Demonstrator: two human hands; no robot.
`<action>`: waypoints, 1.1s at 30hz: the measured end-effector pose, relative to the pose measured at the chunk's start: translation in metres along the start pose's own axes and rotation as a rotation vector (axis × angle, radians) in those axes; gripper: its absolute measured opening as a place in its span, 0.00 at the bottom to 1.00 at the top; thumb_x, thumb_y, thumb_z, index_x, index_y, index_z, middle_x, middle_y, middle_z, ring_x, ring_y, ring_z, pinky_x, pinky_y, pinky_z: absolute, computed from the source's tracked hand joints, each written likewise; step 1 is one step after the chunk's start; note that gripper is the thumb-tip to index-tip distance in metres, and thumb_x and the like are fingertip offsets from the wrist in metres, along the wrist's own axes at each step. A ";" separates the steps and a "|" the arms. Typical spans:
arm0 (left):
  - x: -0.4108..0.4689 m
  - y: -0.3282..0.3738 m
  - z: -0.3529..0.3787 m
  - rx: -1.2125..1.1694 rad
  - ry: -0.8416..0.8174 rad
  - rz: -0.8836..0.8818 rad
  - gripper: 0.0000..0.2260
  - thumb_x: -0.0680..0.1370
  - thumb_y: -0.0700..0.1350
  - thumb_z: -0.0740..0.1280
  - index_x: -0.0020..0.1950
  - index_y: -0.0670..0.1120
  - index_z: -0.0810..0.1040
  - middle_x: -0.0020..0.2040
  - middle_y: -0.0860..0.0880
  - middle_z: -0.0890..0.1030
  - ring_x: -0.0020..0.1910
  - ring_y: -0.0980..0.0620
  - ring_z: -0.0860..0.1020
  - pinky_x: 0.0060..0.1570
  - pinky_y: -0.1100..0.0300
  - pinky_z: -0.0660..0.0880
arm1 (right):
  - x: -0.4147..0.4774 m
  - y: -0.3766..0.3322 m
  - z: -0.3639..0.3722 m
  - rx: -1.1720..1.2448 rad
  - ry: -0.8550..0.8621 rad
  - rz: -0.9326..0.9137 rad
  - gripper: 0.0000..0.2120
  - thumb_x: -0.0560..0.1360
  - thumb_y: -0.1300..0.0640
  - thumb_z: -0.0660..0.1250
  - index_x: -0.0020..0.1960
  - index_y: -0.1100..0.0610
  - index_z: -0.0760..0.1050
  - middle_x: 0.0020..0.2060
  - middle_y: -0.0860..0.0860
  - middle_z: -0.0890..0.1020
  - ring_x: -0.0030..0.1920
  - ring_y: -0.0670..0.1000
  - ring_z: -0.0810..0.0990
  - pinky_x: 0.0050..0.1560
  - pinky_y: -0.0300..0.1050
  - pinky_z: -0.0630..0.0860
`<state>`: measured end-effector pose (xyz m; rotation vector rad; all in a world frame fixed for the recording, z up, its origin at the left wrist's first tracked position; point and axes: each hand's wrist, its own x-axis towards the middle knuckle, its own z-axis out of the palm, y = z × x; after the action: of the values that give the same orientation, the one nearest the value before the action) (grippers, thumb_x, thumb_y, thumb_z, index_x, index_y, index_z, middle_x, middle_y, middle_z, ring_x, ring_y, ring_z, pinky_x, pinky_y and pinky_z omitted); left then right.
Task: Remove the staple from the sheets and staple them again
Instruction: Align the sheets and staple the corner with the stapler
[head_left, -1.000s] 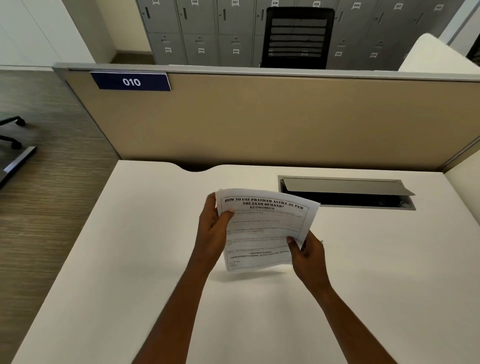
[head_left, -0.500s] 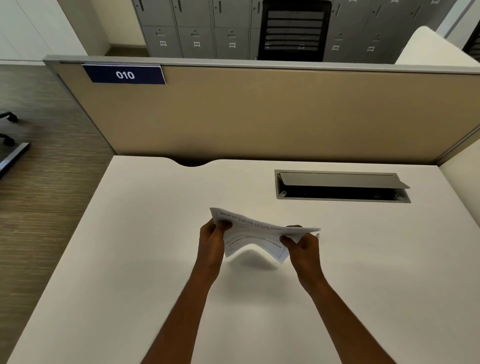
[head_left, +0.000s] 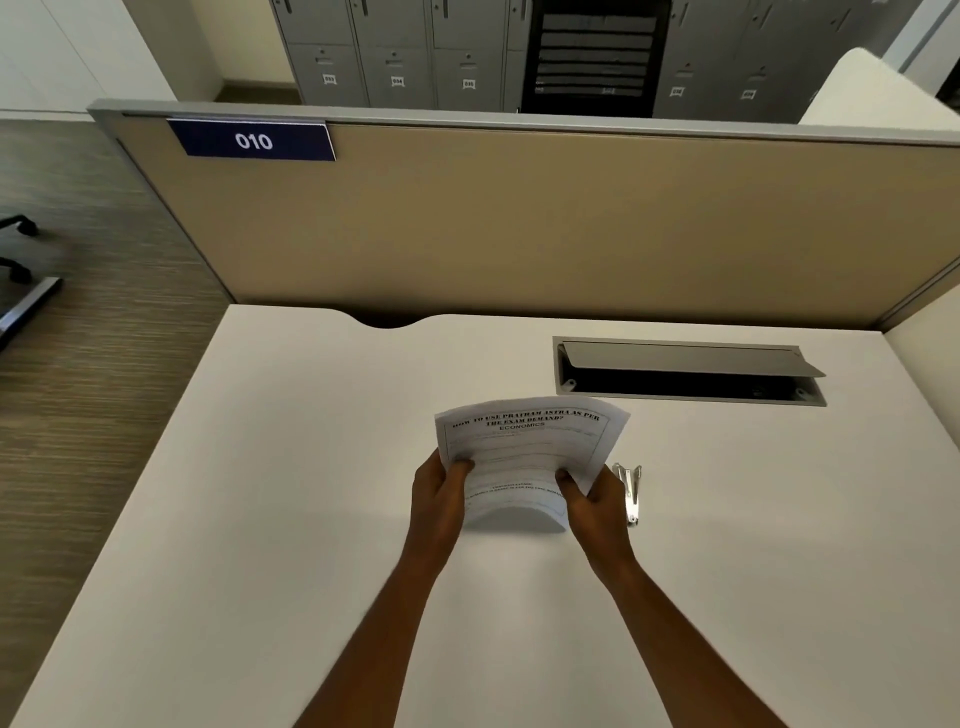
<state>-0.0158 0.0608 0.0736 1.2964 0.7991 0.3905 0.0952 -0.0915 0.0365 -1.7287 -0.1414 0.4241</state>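
Observation:
The printed sheets (head_left: 524, 447) bear a bold black heading and are held just above the white desk (head_left: 260, 519), bowed upward in the middle. My left hand (head_left: 439, 499) pinches their left edge with the thumb on top. My right hand (head_left: 592, 499) pinches the lower right edge the same way. A small silver metal stapler (head_left: 629, 491) lies on the desk just right of my right hand, untouched. No staple can be made out on the sheets.
An open grey cable hatch (head_left: 685, 371) is set into the desk behind the stapler. A tan partition (head_left: 519, 223) with a blue "010" plate (head_left: 253, 140) closes the far side. Grey lockers and a black chair stand beyond; a chair base is on the floor at left.
The sheets were upright, then tipped flat, and now bow upward facing me again. The stapler, hidden behind my right hand before, now shows on the desk.

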 end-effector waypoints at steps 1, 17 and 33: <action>0.001 0.002 -0.001 0.007 -0.012 0.016 0.12 0.78 0.44 0.63 0.57 0.47 0.83 0.53 0.43 0.85 0.57 0.41 0.83 0.57 0.38 0.80 | 0.000 -0.002 -0.001 -0.015 -0.005 -0.027 0.15 0.79 0.63 0.68 0.64 0.57 0.76 0.56 0.51 0.83 0.58 0.49 0.81 0.58 0.44 0.79; 0.011 0.047 0.000 -0.073 -0.107 0.044 0.10 0.83 0.40 0.66 0.63 0.47 0.80 0.56 0.48 0.86 0.54 0.49 0.85 0.46 0.59 0.82 | 0.003 -0.026 -0.020 -0.023 -0.112 -0.138 0.15 0.80 0.61 0.66 0.66 0.58 0.75 0.57 0.50 0.83 0.58 0.46 0.82 0.56 0.40 0.80; 0.010 0.041 0.001 -0.014 -0.092 0.088 0.10 0.83 0.43 0.66 0.64 0.45 0.81 0.55 0.49 0.87 0.54 0.50 0.86 0.50 0.57 0.83 | 0.012 -0.026 -0.026 0.018 -0.215 -0.033 0.16 0.78 0.64 0.68 0.66 0.55 0.75 0.58 0.49 0.84 0.60 0.48 0.81 0.59 0.44 0.79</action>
<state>-0.0014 0.0773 0.1100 1.3304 0.6624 0.4028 0.1191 -0.1065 0.0628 -1.6583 -0.3194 0.5851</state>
